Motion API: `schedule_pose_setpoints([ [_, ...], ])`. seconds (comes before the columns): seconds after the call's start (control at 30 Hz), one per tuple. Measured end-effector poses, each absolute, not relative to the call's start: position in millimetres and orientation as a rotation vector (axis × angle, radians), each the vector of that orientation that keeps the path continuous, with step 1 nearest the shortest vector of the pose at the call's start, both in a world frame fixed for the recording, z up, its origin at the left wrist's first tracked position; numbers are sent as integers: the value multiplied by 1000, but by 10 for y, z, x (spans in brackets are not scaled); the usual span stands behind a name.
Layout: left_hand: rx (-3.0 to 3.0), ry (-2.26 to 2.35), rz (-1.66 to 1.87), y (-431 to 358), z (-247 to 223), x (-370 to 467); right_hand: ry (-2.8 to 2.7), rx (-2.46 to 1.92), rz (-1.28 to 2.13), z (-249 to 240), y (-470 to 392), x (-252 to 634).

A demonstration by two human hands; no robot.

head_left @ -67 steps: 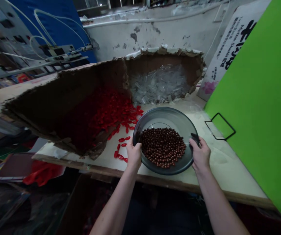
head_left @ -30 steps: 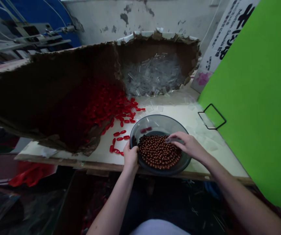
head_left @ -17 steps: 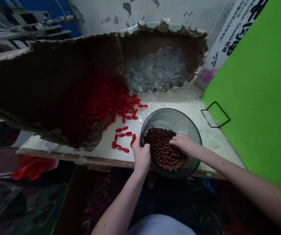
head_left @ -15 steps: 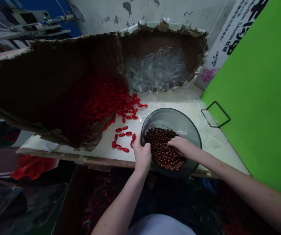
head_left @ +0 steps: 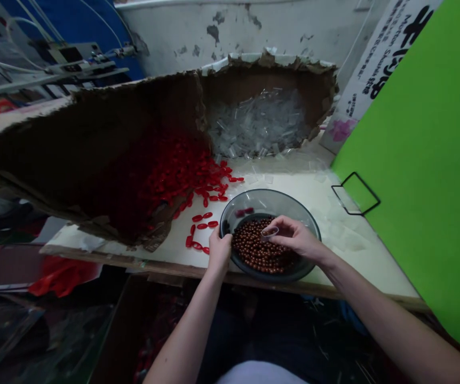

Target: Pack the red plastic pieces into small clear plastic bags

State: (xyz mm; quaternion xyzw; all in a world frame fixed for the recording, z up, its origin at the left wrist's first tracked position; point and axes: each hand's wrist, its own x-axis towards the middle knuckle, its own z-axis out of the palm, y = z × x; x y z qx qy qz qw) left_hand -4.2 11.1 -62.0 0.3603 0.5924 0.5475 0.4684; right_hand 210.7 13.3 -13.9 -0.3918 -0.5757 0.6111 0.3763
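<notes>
A grey translucent bowl [head_left: 308,213] stands at the table's front edge, with many brown beads [head_left: 254,248] inside it. My left hand [head_left: 219,250] grips the bowl's left rim, thumb on the inside. Over the beads, my right hand [head_left: 290,237] pinches a small clear cup [head_left: 269,234] between thumb and fingers; some beads seem to be in it. Dark red pieces [head_left: 244,212] lie against the bowl's back wall. Left of the bowl, several red oval pieces [head_left: 201,217] are scattered on the white tabletop [head_left: 374,266].
Behind the bowl, a torn cardboard box [head_left: 105,106] holds a heap of red pieces [head_left: 177,165] and a pile of clear plastic pieces [head_left: 260,125]. A bright green panel [head_left: 426,160] with a black wire handle [head_left: 368,194] rises at the right.
My right hand has come up out of the beads and now shows a clear cup. The bowl has shifted left with my left hand, and dark red pieces show inside it.
</notes>
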Motion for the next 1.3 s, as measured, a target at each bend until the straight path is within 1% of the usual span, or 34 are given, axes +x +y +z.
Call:
schedule_pose_setpoints([
  [0.1,1055,1612,1437,69,-499,-40,-1358,-982,1527,-108,121,2097],
  [0.17,1247,1624,1531,1,-345,0,-1304,-987,1492,-80,121,2089],
  [0.2,1341,1542,1534,-36,-260,32,-1289,-987,1481,-58,123,2082],
  [0.27,1404,1245,1432,-95,-106,114,-1282,-969,1462,-1,128,2057],
  [0.37,1208,874,1222,-119,30,246,-1303,-918,1413,87,129,2009],
  [0.67,915,703,1170,-45,54,372,-1385,-916,1323,157,68,1977],
  [0.9,659,620,1146,-43,185,378,-1406,-981,1251,245,56,2019],
  [1.2,684,728,1211,48,170,541,-1458,-1031,1201,193,65,2022],
  [1.3,718,762,1273,87,86,544,-1557,-1116,1072,248,75,2201],
])
